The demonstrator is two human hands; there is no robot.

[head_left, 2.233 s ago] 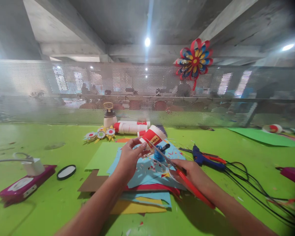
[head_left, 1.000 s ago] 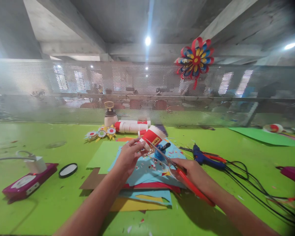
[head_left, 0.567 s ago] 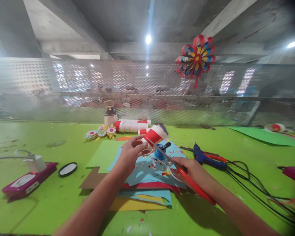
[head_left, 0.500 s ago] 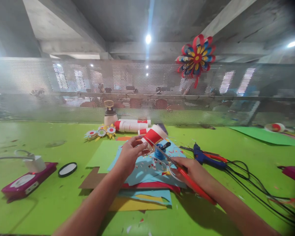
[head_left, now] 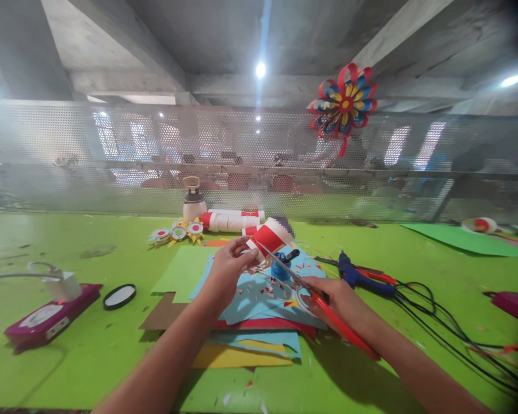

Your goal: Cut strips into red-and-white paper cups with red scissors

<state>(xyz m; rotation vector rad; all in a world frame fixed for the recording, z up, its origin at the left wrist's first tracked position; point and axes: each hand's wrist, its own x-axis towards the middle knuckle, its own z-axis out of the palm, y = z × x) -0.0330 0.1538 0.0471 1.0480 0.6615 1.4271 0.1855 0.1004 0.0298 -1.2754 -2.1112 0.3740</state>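
Beneath a grey concrete ceiling, a perforated metal screen (head_left: 133,187) runs along the far side of a bright green desk (head_left: 125,368), with a flower of looped red, blue and yellow strips (head_left: 346,104) showing high on the right. In front of the screen, a cream bottle with a brown top (head_left: 194,207) stands near a row of nested white-and-red paper cups (head_left: 233,222) lying on its side, and three round, yellow-pointed paper ornaments (head_left: 178,232) lie close by.

Over the middle of the desk, the left hand (head_left: 228,269) has a narrow grip on a tilted red-and-white paper cup (head_left: 268,237), fingers and thumb at its lower left end. The right hand (head_left: 336,296) has its grip closed around the red-handled metal scissors (head_left: 347,330), whose blades reach up to the cup; how far they stand apart is hard to tell.

Below, small scraps litter a light blue paper sheet (head_left: 246,307), where a small blue container (head_left: 280,269) stands. To the right lies a dark blue glue gun (head_left: 365,280) with black cables (head_left: 440,322); to the left are a black-rimmed round disc (head_left: 120,296) and a magenta power strip (head_left: 54,319) holding a white plug (head_left: 63,287).
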